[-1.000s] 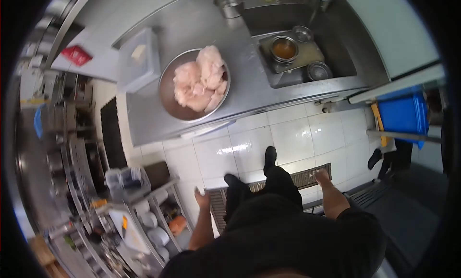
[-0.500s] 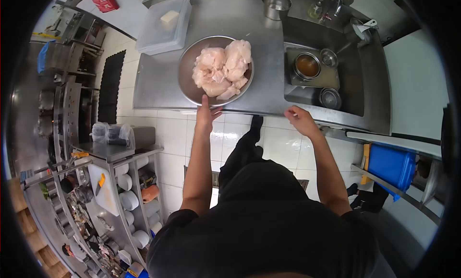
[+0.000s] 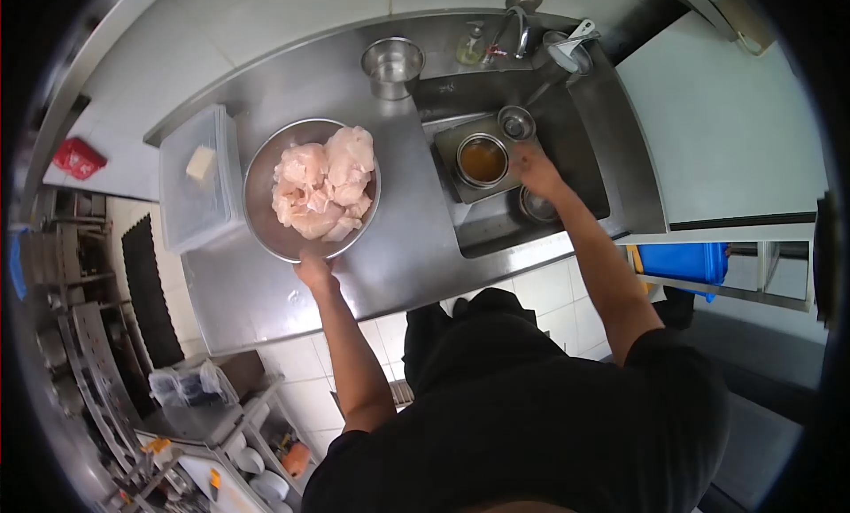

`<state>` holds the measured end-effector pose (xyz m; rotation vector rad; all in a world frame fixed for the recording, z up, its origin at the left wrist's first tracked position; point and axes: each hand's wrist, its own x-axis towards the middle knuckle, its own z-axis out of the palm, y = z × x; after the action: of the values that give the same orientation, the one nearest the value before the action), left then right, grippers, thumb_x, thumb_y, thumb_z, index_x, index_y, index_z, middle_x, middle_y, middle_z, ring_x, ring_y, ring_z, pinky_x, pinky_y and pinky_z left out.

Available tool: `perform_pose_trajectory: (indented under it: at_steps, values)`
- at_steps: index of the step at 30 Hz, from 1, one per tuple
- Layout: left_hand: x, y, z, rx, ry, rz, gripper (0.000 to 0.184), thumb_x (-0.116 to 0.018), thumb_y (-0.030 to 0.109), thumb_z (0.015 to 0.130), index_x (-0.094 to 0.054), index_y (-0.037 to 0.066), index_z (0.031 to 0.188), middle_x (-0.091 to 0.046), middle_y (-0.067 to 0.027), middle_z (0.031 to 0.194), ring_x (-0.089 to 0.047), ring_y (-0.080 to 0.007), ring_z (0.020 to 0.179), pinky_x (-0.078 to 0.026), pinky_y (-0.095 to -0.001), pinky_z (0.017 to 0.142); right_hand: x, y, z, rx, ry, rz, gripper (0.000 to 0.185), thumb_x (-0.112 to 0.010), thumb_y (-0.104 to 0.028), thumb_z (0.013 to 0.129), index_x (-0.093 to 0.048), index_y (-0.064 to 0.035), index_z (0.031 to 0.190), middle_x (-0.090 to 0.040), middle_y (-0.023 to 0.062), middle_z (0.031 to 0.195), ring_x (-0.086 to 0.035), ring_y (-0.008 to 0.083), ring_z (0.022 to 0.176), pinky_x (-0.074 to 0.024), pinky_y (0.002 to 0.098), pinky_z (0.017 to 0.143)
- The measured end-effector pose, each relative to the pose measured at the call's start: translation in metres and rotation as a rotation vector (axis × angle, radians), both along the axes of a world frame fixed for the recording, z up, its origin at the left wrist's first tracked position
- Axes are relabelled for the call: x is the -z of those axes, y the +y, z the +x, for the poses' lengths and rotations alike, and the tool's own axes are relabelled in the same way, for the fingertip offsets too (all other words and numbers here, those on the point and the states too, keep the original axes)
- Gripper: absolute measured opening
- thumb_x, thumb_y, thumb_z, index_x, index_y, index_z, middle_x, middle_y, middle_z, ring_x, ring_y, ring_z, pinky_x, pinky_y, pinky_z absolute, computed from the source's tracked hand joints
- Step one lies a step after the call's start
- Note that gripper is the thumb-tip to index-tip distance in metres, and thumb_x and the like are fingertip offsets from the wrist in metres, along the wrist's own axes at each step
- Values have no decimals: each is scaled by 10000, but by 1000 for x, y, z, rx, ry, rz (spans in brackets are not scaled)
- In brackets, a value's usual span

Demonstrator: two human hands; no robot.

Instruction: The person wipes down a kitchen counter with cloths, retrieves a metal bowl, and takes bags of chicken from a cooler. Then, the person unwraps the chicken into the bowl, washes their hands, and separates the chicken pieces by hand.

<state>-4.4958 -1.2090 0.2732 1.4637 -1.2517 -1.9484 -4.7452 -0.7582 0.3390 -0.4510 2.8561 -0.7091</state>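
Observation:
A wide metal bowl rests on the steel counter, heaped with raw pale pink chicken. My left hand grips its near rim, with the fingers partly hidden. Over the sink, my right hand reaches beside a round metal pot of brown liquid; motion smears its fingers, and whether it touches the pot is unclear. A small metal bowl lies just beyond that hand. Another metal bowl is partly covered by my right wrist.
The steel sink has a faucet and a soap bottle behind it. On the counter stand an upright metal pot and a lidded plastic box. A shelf rack is at lower left.
My right hand has moved from the counter's front edge to over the sink, beside the pot. My left hand stays at the bowl's rim. The view has swung right and closer.

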Motion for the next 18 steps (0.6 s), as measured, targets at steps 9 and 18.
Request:
perform_pose_trajectory:
  at_steps: [9, 18]
  values:
    - [-4, 3, 16, 149, -66, 59, 281, -577, 227, 915, -609, -28, 1030, -679, -152, 979, -703, -233, 721, -639, -424, 613, 62, -41, -212, 290, 350, 69, 716, -583, -279, 950, -323, -8, 1559, -293, 147, 1642, -344, 366, 1471, -326, 487, 1196]
    - [-27, 82, 78, 174, -158, 150, 345, -569, 162, 936, -587, -82, 1180, -676, -185, 1110, -716, -303, 912, -634, -491, 776, 139, -30, -249, 237, 124, 218, 678, -596, -368, 960, -392, -78, 1538, -352, 140, 1609, -364, 335, 1471, -354, 539, 1166]
